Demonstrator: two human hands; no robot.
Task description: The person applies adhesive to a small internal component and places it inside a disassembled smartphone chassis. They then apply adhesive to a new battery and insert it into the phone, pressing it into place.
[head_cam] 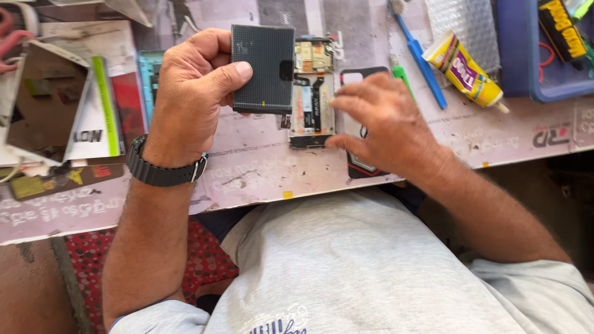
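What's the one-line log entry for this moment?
left hand: holds dark panel | right hand: on opened phone | glue tube: lying on bench

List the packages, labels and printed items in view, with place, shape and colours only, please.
Glue tube: upper right on the bench, lying slanted, yellow with a purple label.
Yellow-and-black pack: in the blue tray, top right, oblong.
Printed boxes: at the left, flat, white with green and red.
Dark panel: in the left hand, rectangular, with small stickers.
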